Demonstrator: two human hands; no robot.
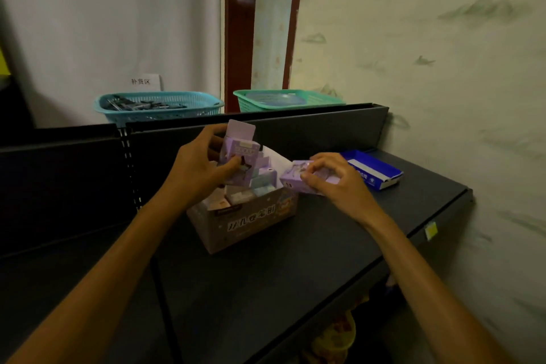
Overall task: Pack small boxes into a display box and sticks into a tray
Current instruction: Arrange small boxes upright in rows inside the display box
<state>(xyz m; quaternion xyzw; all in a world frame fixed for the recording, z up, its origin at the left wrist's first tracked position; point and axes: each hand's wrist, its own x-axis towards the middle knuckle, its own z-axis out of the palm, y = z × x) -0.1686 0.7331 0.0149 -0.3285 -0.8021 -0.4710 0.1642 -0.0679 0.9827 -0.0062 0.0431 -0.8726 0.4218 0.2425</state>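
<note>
A brown display box [251, 223] stands on the dark shelf and holds several small pastel boxes [236, 196]. My left hand [201, 165] grips an upright small purple box [239, 156] above the display box's far left part, its top flap raised. My right hand [334, 180] holds a second small purple box [291, 179] on its side, just right of the display box's rim. A white paper liner [276, 158] sticks up behind the packed boxes. No sticks are plainly visible on the shelf.
A blue and white tray [373, 171] lies on the shelf [325, 245] to the right, near the wall. Behind the shelf's back panel stand a blue basket [159, 109] with dark items and a green basket [288, 99]. The shelf's front edge runs diagonally at lower right.
</note>
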